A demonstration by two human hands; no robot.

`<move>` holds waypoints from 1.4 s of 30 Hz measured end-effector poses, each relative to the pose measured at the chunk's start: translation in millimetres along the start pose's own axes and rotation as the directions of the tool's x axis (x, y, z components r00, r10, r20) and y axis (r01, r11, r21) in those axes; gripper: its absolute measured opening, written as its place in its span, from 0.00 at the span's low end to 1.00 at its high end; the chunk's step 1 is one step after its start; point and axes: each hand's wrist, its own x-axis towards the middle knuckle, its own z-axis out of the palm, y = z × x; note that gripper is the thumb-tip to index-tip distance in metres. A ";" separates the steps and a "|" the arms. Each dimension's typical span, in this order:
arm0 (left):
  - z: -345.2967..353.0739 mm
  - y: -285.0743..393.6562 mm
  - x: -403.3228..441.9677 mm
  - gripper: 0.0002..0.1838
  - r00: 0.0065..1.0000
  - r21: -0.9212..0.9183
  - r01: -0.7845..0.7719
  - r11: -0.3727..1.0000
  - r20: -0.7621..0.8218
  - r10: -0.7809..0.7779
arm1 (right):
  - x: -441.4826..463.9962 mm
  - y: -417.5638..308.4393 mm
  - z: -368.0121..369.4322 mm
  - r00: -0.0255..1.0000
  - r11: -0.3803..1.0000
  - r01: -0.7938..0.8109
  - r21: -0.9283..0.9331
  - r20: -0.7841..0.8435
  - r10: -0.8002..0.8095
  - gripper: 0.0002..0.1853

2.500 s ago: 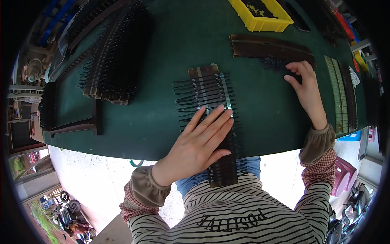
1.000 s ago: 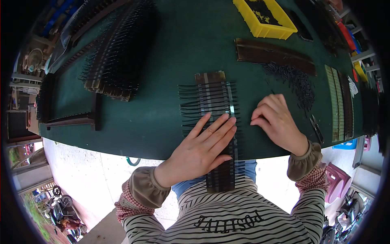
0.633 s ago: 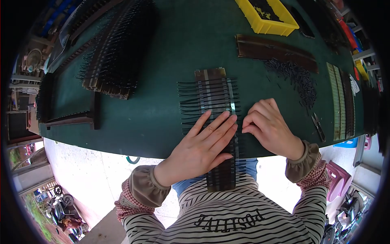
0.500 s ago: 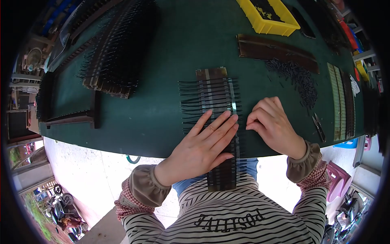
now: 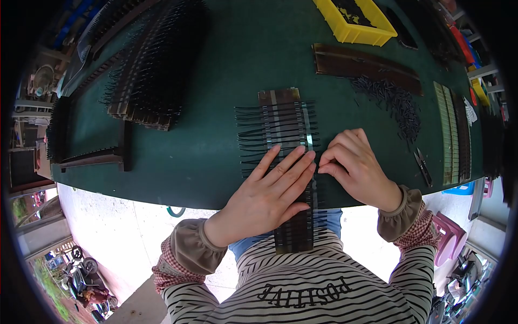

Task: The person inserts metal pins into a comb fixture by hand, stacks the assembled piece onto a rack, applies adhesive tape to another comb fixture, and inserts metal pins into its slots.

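A long brown strip board (image 5: 279, 97) lies across the table edge in front of me, crossed by rows of thin black wire leads (image 5: 251, 127) that stick out on both sides. My left hand (image 5: 267, 189) rests flat on the board with fingers spread, pressing over the leads. At the board's right edge, my right hand (image 5: 353, 164) has its thumb and forefinger pinched together beside the lead ends. Whatever sits in that pinch is too small to make out. To the right lies a loose pile of small dark tube pieces (image 5: 388, 102).
Stacked boards with black leads (image 5: 145, 70) stand at the left, near a dark frame (image 5: 91, 158). Behind the pile lies a brown board (image 5: 367, 67), with a yellow bin (image 5: 367, 35) farther back. Small scissors (image 5: 423, 167) and pale strips (image 5: 447, 135) are at the right.
My right hand has moved left, bringing its pinched fingertips to the board's right edge. My left hand stays in place on the board.
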 end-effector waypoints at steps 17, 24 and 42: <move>-54.7 14.5 27.6 0.24 0.857 0.000 -0.300 0.954 -0.440 0.269 | 11.7 69.7 -46.9 0.941 0.922 -0.320 -0.217 -0.186 0.283 0.08; -93.5 53.1 36.4 0.20 0.692 0.091 -0.455 0.886 -0.590 0.416 | 16.8 59.9 -40.6 0.957 0.943 -0.237 -0.233 -0.220 0.187 0.06; -26.5 -10.8 14.1 0.25 0.983 -0.121 -0.111 0.986 -0.161 0.091 | 4.5 12.4 -22.6 0.994 0.999 0.038 -0.018 0.106 -0.036 0.08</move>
